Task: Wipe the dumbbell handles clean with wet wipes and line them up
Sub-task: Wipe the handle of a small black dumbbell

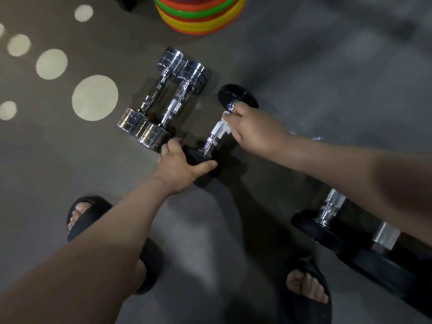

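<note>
On the grey floor (304,78), beside two chrome dumbbells (163,99), the black-headed dumbbell w/ knurled chrome handle (215,135) is steadied at its near head by the clasping left hand (180,164) while a white wet wipe (225,126) is pinched round the handle by the right hand (252,129); judged heavy, rigid, apt to roll, so best gripped mid-handle.

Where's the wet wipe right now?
Centre of the head view: the wet wipe is wrapped on the handle of the black dumbbell under the right hand, right of the two chrome dumbbells.
</note>
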The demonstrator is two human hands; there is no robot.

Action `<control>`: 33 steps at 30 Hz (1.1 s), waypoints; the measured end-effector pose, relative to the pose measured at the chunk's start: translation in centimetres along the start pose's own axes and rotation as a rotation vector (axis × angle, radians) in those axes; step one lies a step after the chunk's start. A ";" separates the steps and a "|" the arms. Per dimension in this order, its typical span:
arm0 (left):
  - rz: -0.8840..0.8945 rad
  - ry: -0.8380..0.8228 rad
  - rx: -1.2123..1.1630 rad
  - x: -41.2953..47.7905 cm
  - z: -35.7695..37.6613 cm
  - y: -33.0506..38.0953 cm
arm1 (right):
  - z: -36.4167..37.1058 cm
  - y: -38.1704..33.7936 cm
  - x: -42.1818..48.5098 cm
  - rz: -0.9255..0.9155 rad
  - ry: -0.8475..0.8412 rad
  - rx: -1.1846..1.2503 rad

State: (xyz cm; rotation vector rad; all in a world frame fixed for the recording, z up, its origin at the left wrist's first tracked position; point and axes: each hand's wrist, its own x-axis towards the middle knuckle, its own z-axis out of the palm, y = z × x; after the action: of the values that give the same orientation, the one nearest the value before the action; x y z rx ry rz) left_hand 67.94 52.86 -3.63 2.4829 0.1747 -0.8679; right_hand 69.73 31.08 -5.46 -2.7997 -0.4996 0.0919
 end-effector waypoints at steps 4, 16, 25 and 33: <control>0.030 0.062 -0.002 -0.2 -1.0 0.3 | -1.8 0.7 1.2 0.026 -0.080 0.063; -0.015 0.022 0.063 0.7 -0.1 0.2 | 2.6 -0.5 2.6 0.023 0.082 0.119; -0.019 0.032 0.026 0.8 0.2 0.0 | 2.0 -1.6 2.1 0.316 0.160 0.527; -0.019 0.030 0.027 0.9 0.1 -0.1 | 3.1 -2.1 1.8 0.322 0.327 0.396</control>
State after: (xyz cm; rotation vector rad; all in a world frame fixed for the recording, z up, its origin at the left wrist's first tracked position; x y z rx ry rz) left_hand 68.57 52.81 -4.28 2.5242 0.1986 -0.8461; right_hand 70.36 34.41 -7.87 -2.4120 0.0476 -0.1786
